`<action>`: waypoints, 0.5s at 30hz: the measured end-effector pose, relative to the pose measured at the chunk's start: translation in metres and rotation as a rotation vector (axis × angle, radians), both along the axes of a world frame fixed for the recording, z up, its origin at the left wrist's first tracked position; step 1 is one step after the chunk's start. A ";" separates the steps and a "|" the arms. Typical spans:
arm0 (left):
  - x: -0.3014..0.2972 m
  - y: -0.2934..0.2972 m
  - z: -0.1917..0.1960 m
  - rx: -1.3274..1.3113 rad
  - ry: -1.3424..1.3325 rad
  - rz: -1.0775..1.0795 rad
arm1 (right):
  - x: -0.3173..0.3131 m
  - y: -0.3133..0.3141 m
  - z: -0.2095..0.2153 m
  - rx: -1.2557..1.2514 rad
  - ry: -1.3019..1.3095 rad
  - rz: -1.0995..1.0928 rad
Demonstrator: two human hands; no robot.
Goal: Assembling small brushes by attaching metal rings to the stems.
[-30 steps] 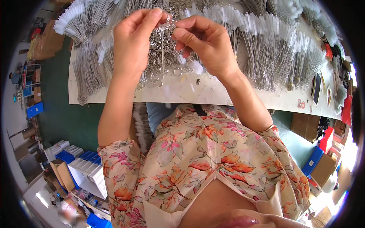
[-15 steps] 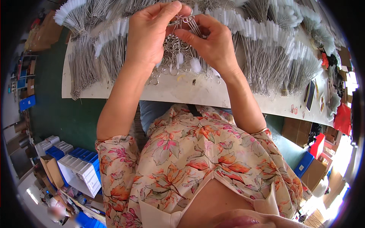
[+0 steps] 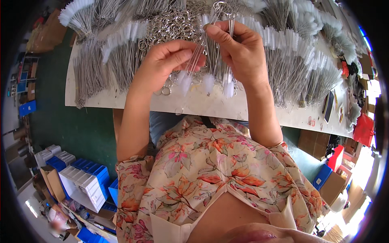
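Near the table's front middle, my right hand pinches several thin wire brushes between thumb and fingers. Their looped metal ends stick up above the fingertips. The shafts slant down to the left, ending in white bristle heads. Lower down, my left hand has its fingers curled around these shafts, thumb beside them. More white bristle heads hang below my right hand. Beyond my left hand lies a heap of shiny metal rings.
Bundles of wire brushes cover the white table at left and right. Loose rings lie by its front edge. A dark flat object rests at the right. White and blue bins stand on the floor at the lower left.
My left hand has come down and toward me, from the loops to the shafts. My right hand has shifted slightly right. The ring heap and slanting brushes now show more fully.
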State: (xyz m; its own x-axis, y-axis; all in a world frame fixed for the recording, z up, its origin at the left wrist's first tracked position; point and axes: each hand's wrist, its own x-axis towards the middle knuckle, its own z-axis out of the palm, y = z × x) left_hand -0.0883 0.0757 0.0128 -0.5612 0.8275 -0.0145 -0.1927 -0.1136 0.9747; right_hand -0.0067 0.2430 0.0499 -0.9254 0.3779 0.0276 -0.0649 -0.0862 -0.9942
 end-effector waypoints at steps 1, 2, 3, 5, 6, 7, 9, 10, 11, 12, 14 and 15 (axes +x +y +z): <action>0.001 0.000 0.001 0.001 0.000 -0.003 | 0.000 0.001 -0.001 0.001 0.000 -0.003; 0.002 0.000 0.003 0.005 -0.036 -0.004 | 0.000 0.001 -0.003 -0.045 0.023 0.002; 0.002 0.000 0.003 0.009 -0.071 -0.002 | -0.001 0.001 -0.005 -0.092 0.047 0.011; 0.003 0.001 0.003 0.026 -0.031 0.010 | -0.001 0.002 -0.007 -0.095 0.034 -0.006; 0.003 0.001 0.003 0.042 0.009 0.024 | -0.002 0.002 -0.007 -0.098 0.020 -0.022; 0.003 0.002 0.003 0.043 0.008 0.024 | -0.001 0.003 -0.008 -0.096 0.020 -0.022; 0.006 0.003 0.005 -0.012 0.066 0.059 | 0.000 0.005 -0.009 -0.115 0.008 0.020; 0.007 0.004 0.004 -0.010 0.065 0.059 | 0.000 0.006 -0.010 -0.113 0.006 0.020; 0.008 0.004 0.003 0.008 0.037 0.103 | 0.001 0.006 -0.010 -0.113 -0.003 0.029; 0.008 0.004 0.002 0.026 0.009 0.146 | 0.001 0.006 -0.011 -0.114 -0.011 0.036; 0.009 0.003 0.001 0.028 0.021 0.177 | 0.002 0.007 -0.011 -0.135 -0.012 0.064; 0.009 0.003 0.000 0.030 0.035 0.207 | 0.002 0.008 -0.012 -0.156 -0.011 0.089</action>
